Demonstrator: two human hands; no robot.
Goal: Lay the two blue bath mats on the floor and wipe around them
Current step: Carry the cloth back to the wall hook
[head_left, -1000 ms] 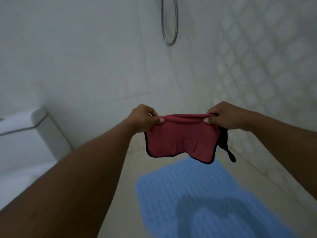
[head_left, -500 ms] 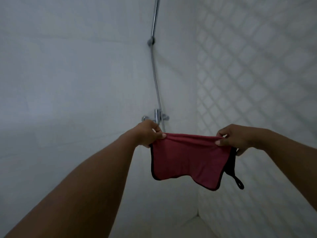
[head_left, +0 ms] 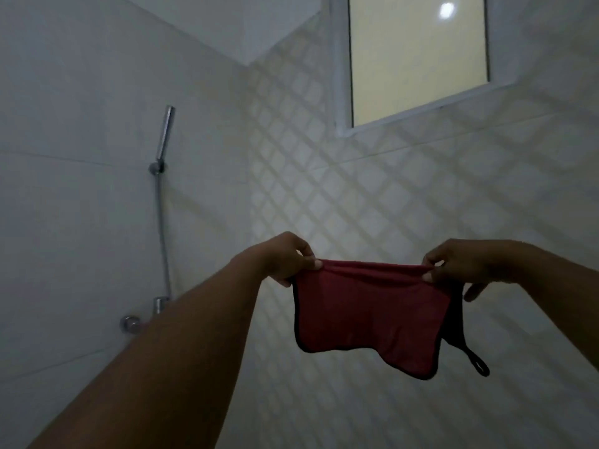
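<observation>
You held the red cloth [head_left: 369, 312] stretched in mid-air.
Your left hand [head_left: 285, 257] and right hand [head_left: 466, 265] pinched its top corners; soft, black-edged, it sagged before diamond-patterned tiles [head_left: 356, 196], the chrome shower hose [head_left: 162, 222] at left.

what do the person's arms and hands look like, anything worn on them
Both forearms are bare as far as the view shows: no sleeves, gloves, watch or bracelets. The left hand and right hand show no rings that can be made out in the dim light. Fingernails look short and unpainted. The upper arms are out of frame.
</observation>
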